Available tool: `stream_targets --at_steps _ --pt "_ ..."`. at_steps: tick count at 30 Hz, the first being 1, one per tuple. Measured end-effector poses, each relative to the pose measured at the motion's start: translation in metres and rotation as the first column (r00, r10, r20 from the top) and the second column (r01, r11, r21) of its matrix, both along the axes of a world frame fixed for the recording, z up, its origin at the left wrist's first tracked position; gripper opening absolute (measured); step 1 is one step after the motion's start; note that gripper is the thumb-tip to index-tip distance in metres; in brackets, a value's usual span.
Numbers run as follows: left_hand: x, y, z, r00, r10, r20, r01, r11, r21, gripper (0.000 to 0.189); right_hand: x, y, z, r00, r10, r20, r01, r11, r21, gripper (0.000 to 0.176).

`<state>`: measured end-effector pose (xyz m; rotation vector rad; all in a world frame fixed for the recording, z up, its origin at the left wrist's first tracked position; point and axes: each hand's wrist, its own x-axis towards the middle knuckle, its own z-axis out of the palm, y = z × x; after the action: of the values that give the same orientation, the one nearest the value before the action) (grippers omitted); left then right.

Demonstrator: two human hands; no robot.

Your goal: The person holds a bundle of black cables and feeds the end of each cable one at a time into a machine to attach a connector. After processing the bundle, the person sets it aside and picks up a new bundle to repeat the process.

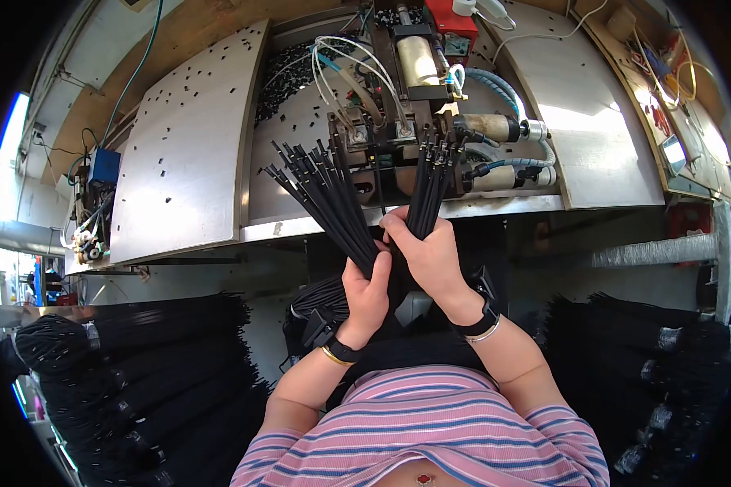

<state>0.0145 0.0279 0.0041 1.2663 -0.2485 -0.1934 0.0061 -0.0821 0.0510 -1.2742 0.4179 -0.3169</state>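
Observation:
My left hand [367,296] is closed round a fanned bundle of thin black rods [325,195], whose pale-tipped ends point up and to the left. A second, narrower bundle of black rods [430,187] stands nearly upright in my right hand [427,253]. The thumb and index finger of that hand pinch together near a single dark strand at the machine's front edge. Just beyond both bundles is a machine [382,134] with metal blocks, cylinders and white tubes.
Metal plates [191,138] [585,105] flank the machine, the left one dotted with small black pieces. A red box [453,32] stands behind. Large piles of black strands [154,381] [625,365] hang at both sides below the bench. More strands [321,299] lie near my lap.

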Motion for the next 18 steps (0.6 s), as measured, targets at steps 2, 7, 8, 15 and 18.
stream_targets --at_steps 2,7,8,15,18 --pt "0.000 0.001 0.000 1.000 -0.005 -0.003 0.005 1.000 0.015 0.007 0.001 -0.001 0.000 1.000 0.006 -0.023 -0.007 0.999 -0.038 0.014" --pt "0.001 0.000 -0.006 1.000 -0.016 -0.019 0.016 1.000 -0.005 0.014 0.003 -0.005 0.006 0.996 0.078 -0.042 -0.077 0.996 0.040 0.015" --pt "0.000 -0.001 -0.006 1.000 -0.016 -0.019 0.015 1.000 -0.006 0.014 0.003 -0.005 0.006 0.996 0.079 -0.041 -0.077 0.996 0.039 0.015" --pt "-0.013 0.012 -0.020 0.996 -0.086 -0.020 0.085 0.996 -0.041 0.031 -0.010 0.008 -0.006 0.998 0.050 -0.043 -0.053 0.995 -0.081 0.014" --pt "-0.021 0.010 -0.022 0.998 -0.066 -0.021 0.065 0.997 -0.040 0.031 -0.017 0.009 -0.007 0.999 0.019 -0.035 -0.021 0.998 -0.051 0.013"
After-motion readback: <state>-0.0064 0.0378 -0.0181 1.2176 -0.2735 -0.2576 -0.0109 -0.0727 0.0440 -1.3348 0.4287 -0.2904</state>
